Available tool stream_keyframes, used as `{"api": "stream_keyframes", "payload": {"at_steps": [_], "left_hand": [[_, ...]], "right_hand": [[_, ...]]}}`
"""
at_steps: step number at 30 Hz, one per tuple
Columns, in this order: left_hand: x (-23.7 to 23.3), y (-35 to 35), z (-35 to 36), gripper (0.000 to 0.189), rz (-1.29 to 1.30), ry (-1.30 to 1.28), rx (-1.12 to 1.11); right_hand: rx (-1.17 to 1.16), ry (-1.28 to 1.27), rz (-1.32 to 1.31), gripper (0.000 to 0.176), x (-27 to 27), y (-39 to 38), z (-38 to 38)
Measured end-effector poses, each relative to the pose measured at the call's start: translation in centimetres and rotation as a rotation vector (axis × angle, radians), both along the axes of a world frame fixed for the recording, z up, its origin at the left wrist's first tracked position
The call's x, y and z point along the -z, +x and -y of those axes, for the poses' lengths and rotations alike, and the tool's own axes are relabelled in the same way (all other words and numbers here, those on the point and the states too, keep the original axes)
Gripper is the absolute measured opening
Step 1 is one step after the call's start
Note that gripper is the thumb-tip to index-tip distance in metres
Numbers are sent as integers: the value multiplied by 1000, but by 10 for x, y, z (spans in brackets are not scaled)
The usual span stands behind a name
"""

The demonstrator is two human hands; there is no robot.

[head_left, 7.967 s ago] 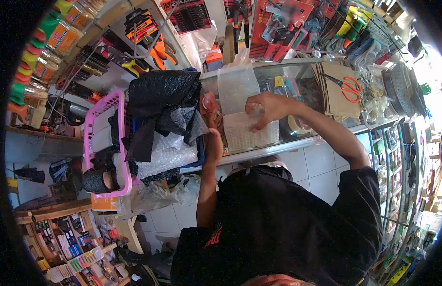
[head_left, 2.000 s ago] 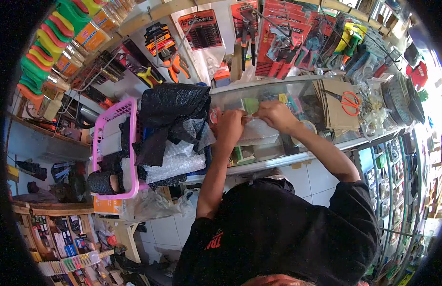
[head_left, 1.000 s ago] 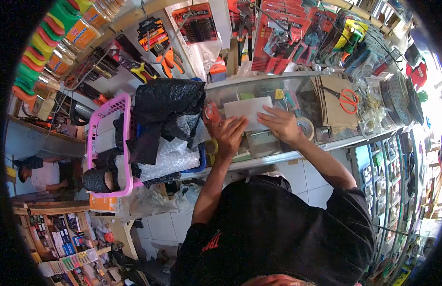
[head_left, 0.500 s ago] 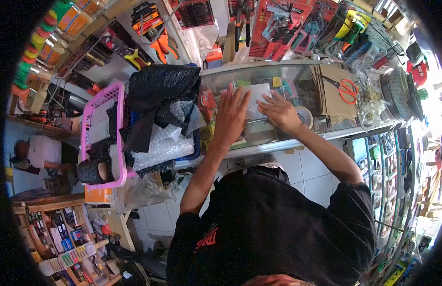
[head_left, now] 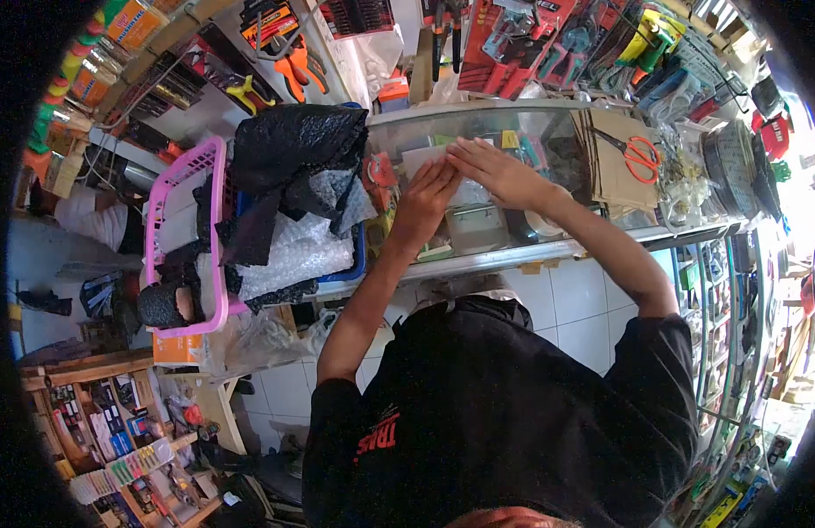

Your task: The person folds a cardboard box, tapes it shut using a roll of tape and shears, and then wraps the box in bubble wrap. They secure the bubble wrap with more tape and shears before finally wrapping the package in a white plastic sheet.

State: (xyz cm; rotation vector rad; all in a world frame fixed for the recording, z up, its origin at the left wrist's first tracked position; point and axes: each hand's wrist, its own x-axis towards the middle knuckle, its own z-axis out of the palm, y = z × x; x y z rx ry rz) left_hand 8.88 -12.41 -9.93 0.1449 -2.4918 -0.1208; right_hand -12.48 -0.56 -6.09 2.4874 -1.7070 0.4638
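Note:
A flat white packet or folded sheet (head_left: 422,158) lies on the glass counter, mostly covered by my hands. My left hand (head_left: 427,195) rests over its near side, fingers stretched out and held close together. From the right, my right hand (head_left: 500,173) reaches across with straight fingers, its tips meeting the fingertips of the left. Both hands look open and flat. What lies beneath the fingers is hidden. A roll of tape (head_left: 543,225) is partly covered by my right wrist.
Orange-handled scissors (head_left: 639,160) lie on brown cardboard sheets (head_left: 614,189) at the right. To the left stand a pink basket (head_left: 221,229) and a blue tray heaped with bubble wrap (head_left: 297,255) and black wrap (head_left: 293,145). Packaged tools (head_left: 513,44) hang behind the counter.
My hands have come together over the white packet, the right sliding left until the fingertips meet. Less of the packet shows. A person at the far left has shifted.

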Motion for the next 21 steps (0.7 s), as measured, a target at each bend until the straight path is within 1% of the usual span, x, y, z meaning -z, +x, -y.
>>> {"api": "stream_keyframes", "payload": {"at_steps": [1, 4, 5, 7, 10, 13, 14, 16, 18, 19, 21], "left_hand": [[2, 1, 1, 46, -18, -3, 6], [10, 0, 5, 46, -60, -49, 25], [12, -1, 7, 45, -75, -39, 27], [1, -3, 12, 44, -104, -22, 32], [-20, -4, 16, 56, -93, 145, 2], [-33, 0, 8, 48, -59, 434, -47], [-39, 9, 1, 43, -1, 497, -60], [-69, 30, -18, 33, 116, 616, -82], [-95, 44, -36, 25, 225, 840, -84], [-98, 51, -43, 21, 287, 962, -89], [-63, 60, -41, 21, 420, 1139, 33]], "right_hand": [[-53, 11, -7, 92, 6, -5, 4], [-156, -102, -69, 83, 13, -15, 8], [-159, -108, -69, 80, 13, -19, 8], [-162, -121, -69, 74, 5, -21, 8], [-137, -43, 89, 72, 1, -27, 14], [-94, 166, 318, 69, -16, -17, 9], [-117, 193, 360, 65, -25, -9, 2], [-161, 241, 443, 57, -51, 12, -20], [11, 405, 567, 44, -65, 34, -40], [98, 497, 634, 37, -65, 45, -51], [94, 565, 800, 29, -49, 57, -67]]}}
